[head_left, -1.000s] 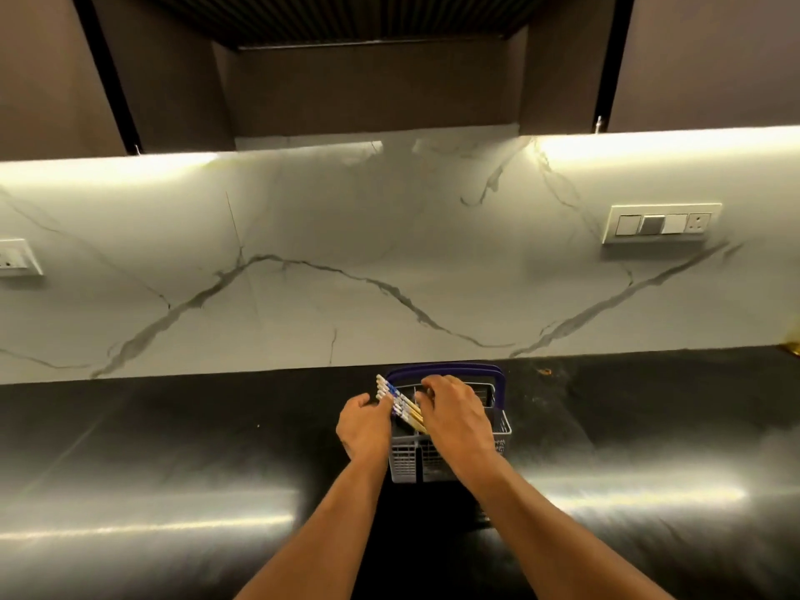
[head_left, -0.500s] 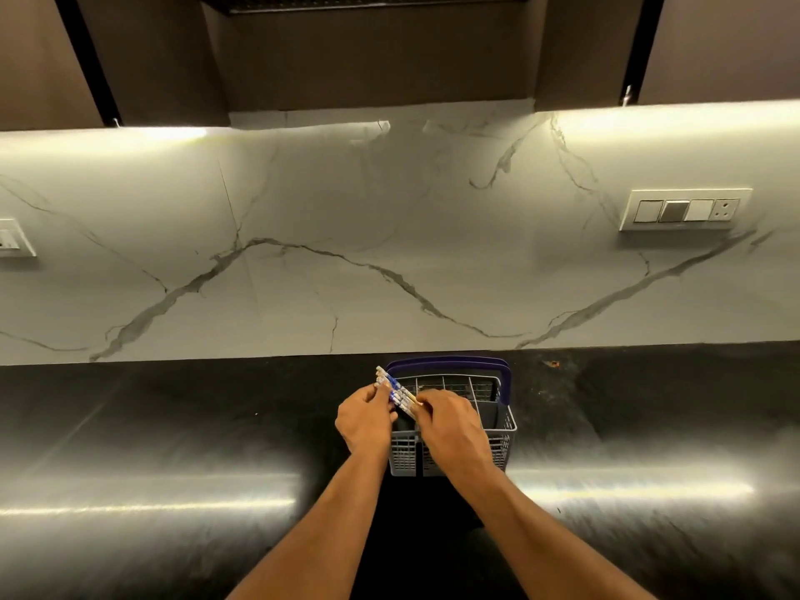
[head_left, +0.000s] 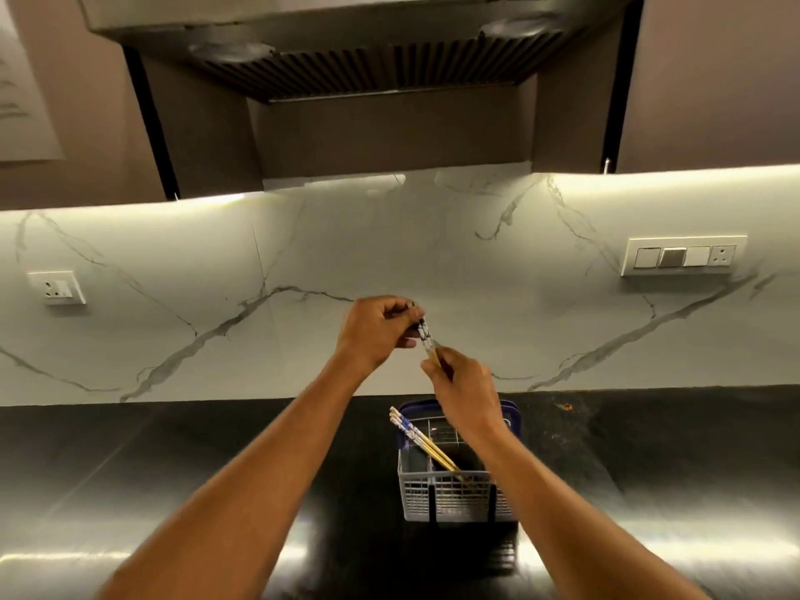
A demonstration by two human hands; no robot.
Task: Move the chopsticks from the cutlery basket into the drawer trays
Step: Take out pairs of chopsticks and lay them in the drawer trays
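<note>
Both hands — left hand [head_left: 375,333], right hand [head_left: 465,394] — grip lifted chopsticks [head_left: 427,343] | about four chopsticks in basket [head_left: 417,435] | one cutlery basket [head_left: 450,495] | black countertop [head_left: 173,491], marble backsplash [head_left: 216,296]

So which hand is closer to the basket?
The right hand: it hovers just above the basket's back rim. The left hand is higher, up and to the left. Both grip lifted chopsticks.

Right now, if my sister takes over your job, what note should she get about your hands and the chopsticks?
Left hand: grips the patterned top of the lifted chopsticks.
Right hand: pinches their lower part.
The lifted ones are up in front of the wall, clear of the basket.
More chopsticks lean in the basket on the counter.
Done: one bunch pulled out.
Left: carry it to the drawer trays, not in view, then fetch the rest.
</note>
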